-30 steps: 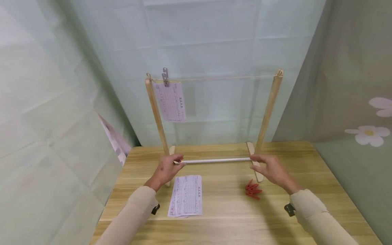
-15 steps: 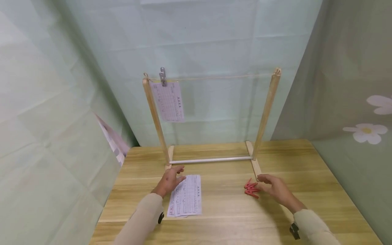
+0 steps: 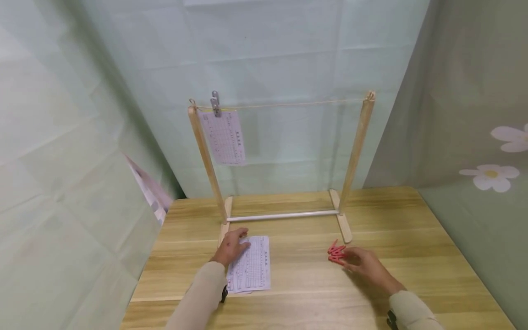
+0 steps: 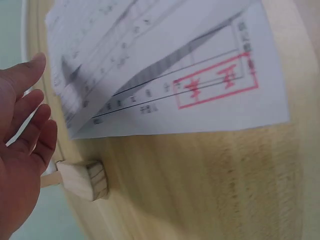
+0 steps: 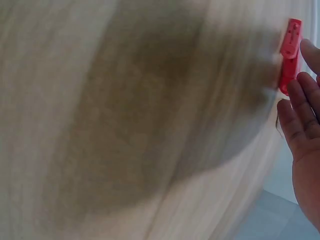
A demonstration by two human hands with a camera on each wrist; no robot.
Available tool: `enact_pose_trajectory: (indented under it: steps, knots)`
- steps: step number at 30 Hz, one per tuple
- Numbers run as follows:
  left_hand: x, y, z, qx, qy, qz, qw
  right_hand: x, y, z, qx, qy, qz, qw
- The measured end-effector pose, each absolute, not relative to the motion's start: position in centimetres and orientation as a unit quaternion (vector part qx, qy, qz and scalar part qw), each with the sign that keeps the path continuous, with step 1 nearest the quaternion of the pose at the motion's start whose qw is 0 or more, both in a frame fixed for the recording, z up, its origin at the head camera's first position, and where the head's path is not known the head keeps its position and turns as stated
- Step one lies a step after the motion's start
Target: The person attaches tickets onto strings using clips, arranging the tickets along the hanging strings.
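Low in the frame, the left hand (image 3: 231, 247) lies with straight, relaxed fingers on the upper left corner of the printed sheets (image 3: 250, 270), which lie flat on the wooden table (image 3: 305, 293). It holds nothing. In the left wrist view, the foot of the wooden rack (image 4: 84, 179) sits just beside that hand.

To the right of centre, the right hand (image 3: 363, 265) reaches toward the small heap of red pegs (image 3: 335, 253), fingertips at its right edge. The wrist view there is blurred, so whether they touch or pinch a peg I cannot tell.

Higher up, another sheet (image 3: 222, 136) hangs from the string (image 3: 288, 104) by a grey clip (image 3: 215, 102).
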State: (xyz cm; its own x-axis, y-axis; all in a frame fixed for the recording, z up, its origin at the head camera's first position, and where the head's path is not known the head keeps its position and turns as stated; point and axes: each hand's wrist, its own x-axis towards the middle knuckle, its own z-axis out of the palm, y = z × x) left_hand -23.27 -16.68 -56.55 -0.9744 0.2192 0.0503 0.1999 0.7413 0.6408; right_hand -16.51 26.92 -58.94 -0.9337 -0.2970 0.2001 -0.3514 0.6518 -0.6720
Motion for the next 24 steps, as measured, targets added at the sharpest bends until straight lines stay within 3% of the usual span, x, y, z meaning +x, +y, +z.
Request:
enact_pose_trajectory:
  steps: [8,24]
  knots:
    - [-22.9,-16.3,-57.4,0.14,0.949,0.282,-0.022,-16.1,26.6,-59.0,0.141,-0.919,0.366,0.032]
    - [-22.7,-15.9,-57.9,0.152,0.946,0.277,-0.069,-16.2,26.5,-59.4,0.185,-0.921,0.337,0.063]
